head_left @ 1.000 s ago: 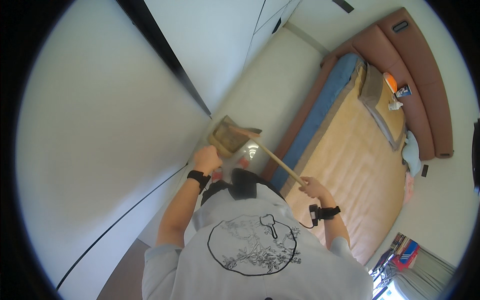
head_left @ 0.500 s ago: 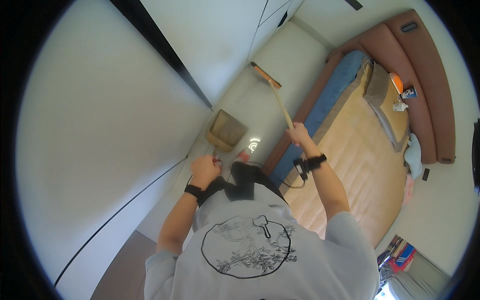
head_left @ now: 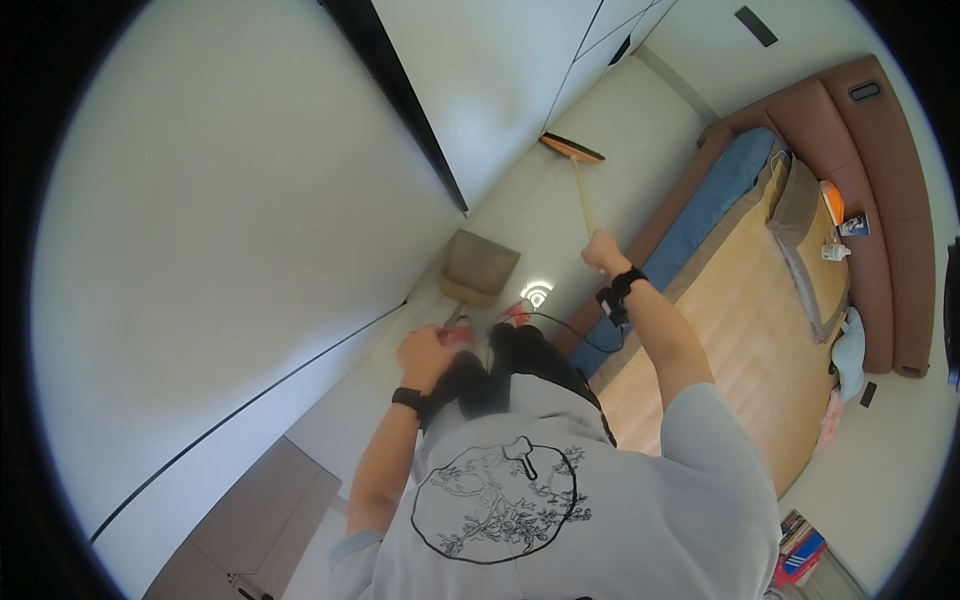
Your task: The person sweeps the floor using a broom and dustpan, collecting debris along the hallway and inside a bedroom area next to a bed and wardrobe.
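Observation:
My right hand (head_left: 604, 253) is wrapped round the pale handle of a broom (head_left: 583, 199). The broom's orange head with dark bristles (head_left: 573, 149) rests on the floor ahead, near the foot of the white cabinet. Lower on the left, my left hand (head_left: 426, 357) is closed round the handle of a dustpan (head_left: 481, 267); much of that handle is hidden by the hand. The dustpan's tan, boxy pan sits just ahead of my feet, close to the cabinet's base. I cannot make out anything inside it.
White cabinets (head_left: 250, 200) with a black vertical strip (head_left: 405, 110) line the left. On the right stands a bed (head_left: 740, 310) with a brown headboard (head_left: 850, 150) and a blue edge. A thin cable (head_left: 575, 325) hangs by my right wrist. Pale floor (head_left: 530, 215) runs between.
The broom head has swung round, its bristles now facing away toward the far end. My view has shifted, so the whole room appears farther right. Both hands keep their grips.

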Demonstrator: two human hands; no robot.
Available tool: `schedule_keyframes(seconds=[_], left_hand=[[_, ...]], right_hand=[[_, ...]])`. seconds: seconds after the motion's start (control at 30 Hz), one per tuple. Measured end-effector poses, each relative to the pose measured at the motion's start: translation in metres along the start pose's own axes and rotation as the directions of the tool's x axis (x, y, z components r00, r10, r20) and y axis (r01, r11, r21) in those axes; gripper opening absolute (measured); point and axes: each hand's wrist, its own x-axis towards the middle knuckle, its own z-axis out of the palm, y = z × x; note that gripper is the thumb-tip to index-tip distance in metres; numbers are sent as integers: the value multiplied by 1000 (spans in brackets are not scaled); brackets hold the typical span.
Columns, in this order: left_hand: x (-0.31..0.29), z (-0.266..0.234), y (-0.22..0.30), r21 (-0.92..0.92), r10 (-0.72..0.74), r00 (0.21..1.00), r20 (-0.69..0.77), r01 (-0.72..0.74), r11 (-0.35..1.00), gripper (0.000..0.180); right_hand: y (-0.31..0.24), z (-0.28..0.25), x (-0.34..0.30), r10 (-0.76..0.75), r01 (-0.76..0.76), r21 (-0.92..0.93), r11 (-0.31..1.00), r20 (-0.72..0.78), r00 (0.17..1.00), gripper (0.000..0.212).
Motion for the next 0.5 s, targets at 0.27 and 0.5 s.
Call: schedule_keyframes(seconds=[0.27, 0.5], left_hand=[[19, 0, 10, 18, 57, 990, 126, -60, 998, 21], [23, 11, 2, 48, 181, 973, 142, -190, 981, 22]], right_hand=[[42, 90, -74, -40, 40, 18, 999, -9, 999, 44], [60, 112, -154, -22, 37, -114, 993, 128, 992, 57]])
